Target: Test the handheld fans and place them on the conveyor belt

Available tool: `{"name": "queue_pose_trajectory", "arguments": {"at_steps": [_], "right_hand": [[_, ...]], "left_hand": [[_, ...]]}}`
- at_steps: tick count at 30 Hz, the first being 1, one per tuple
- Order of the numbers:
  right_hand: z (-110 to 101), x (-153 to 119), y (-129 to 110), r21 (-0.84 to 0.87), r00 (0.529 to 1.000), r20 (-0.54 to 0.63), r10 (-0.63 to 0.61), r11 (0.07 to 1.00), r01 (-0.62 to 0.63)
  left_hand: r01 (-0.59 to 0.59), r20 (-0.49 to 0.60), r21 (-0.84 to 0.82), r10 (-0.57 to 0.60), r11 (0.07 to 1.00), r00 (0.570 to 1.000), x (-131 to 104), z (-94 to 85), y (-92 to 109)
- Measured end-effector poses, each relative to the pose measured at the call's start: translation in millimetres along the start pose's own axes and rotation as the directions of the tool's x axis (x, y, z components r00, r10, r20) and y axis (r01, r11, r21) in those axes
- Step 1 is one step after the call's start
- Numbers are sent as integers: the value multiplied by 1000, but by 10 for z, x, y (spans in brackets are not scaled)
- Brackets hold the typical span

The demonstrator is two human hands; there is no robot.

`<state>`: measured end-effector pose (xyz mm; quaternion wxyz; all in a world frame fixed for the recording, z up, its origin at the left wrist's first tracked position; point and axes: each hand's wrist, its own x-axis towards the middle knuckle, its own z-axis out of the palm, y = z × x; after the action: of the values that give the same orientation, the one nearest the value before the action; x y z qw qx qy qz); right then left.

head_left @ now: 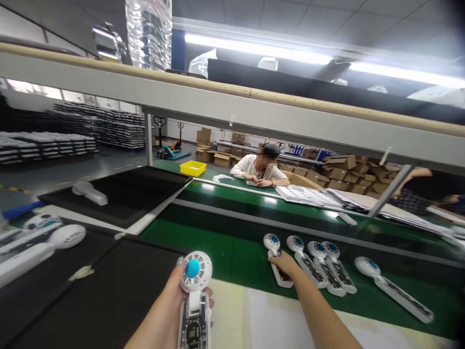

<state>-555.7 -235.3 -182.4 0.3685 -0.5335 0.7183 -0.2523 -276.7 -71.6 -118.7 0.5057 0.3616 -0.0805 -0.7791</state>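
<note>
While left hand (170, 305) grips a fan (194, 300), right hand (285, 264) seemingly touches another fan (276, 259).

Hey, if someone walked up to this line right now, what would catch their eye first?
Probably the white handheld fan with its blue centre, held up close in the left hand. Next, the row of similar fans lying on the green belt, where the right hand touches the leftmost one. Beyond the belt, a person in white sits working.

White fan (195, 291) w/ blue hub; green belt (236, 242); black mats (127, 194); yellow bin (193, 168) at belt's far edge.
</note>
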Motion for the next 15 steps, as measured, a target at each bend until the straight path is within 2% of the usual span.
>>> {"name": "queue_pose_trajectory", "arguments": {"at_steps": [3,6,8,10,12,13,15], "right_hand": [[13,-116,12,242,980,199,-8,969,-41],[60,-462,-64,473,953,281,-113,880,-36],[130,-770,-161,649,933,323,-162,755,-94],[244,-1087,-273,795,911,377,-166,563,-226],[388,-1360,-374,865,911,392,-127,389,-318],[463,-1469,-413,876,923,373,-95,362,-317],[598,-1623,-464,876,946,324,-28,386,-288]], "left_hand": [[0,47,-10,0,1000,999,-130,-38,61],[-8,28,42,6,999,1000,-282,-2,103],[4,-4,79,-3,997,1000,-365,39,110],[12,-55,97,-7,995,998,-422,74,101],[5,-95,105,5,994,995,-455,102,81],[2,-106,108,10,994,994,-467,113,72],[7,-98,108,3,994,995,-491,129,60]]}}
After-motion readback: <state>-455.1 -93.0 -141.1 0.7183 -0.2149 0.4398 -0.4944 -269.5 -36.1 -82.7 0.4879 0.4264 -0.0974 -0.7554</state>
